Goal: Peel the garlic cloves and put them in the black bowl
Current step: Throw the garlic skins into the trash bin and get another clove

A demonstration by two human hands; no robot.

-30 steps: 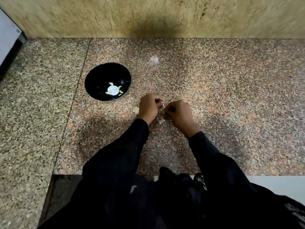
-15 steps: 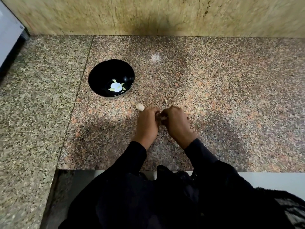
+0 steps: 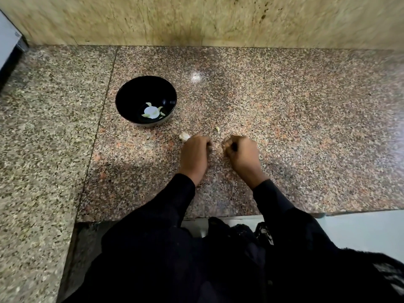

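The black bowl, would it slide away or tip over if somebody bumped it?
The black bowl would probably slide, since the granite counter looks polished. It probably wouldn't tip easily: it sits low and wide. It seems light, holding only a few garlic pieces.

- Your left hand [image 3: 194,155] sits at mid-frame, knuckles up, fingers curled under; what they hold, if anything, is hidden.
- Your right hand [image 3: 241,156] lies just right of it, a narrow gap between them, fingers curled in toward the left hand.
- Both forearms, in black sleeves [image 3: 170,206], run down to the lower centre and lower right of the frame.
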